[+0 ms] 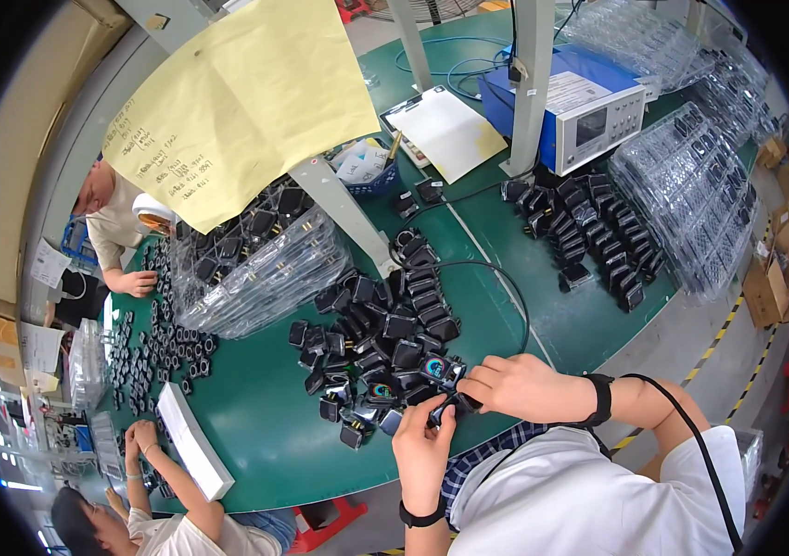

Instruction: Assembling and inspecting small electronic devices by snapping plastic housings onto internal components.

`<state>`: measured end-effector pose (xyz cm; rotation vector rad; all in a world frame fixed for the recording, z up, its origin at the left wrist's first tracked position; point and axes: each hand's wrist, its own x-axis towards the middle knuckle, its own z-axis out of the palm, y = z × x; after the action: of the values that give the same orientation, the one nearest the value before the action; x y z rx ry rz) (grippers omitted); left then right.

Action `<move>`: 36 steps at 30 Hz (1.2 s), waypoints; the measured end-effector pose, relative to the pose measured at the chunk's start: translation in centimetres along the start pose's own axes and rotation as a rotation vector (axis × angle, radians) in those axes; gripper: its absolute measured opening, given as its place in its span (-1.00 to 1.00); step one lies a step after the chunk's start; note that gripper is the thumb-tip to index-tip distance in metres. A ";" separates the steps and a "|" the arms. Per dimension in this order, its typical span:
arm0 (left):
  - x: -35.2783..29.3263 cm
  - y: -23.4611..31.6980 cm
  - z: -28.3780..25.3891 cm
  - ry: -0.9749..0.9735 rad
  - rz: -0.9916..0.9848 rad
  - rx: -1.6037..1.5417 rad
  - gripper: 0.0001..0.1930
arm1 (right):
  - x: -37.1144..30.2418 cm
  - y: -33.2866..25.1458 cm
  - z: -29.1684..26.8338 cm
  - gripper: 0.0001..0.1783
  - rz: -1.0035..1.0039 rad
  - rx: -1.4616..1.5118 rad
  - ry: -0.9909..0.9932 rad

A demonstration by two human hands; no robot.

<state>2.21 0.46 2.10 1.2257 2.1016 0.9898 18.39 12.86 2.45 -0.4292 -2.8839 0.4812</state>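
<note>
Both hands, left hand (424,447) and right hand (513,385), pinch one small black adapter (450,404) (beside a heaped pile (385,343)) over the green counter (255,408).

Both hands (469,408) on black adapter (447,405)

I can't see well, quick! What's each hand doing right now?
Left hand: closed on a small black part.
Right hand: closed, pinching the same small black part from above.
</note>
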 end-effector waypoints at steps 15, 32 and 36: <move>-0.4 -0.8 -0.6 -0.049 -0.019 -0.107 -0.55 | -1.3 1.3 0.8 -0.45 0.166 0.328 0.082; 3.2 -1.5 -2.7 0.283 0.015 0.024 -0.50 | 2.8 0.8 1.9 -0.52 0.160 0.026 0.233; 4.7 -1.8 -1.0 0.434 0.125 0.514 -0.53 | 1.9 1.7 1.8 -0.61 0.228 0.001 0.343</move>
<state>-1.62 3.67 1.01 1.5013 2.7698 0.8491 16.60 14.53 0.44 -0.7639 -2.5173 0.3982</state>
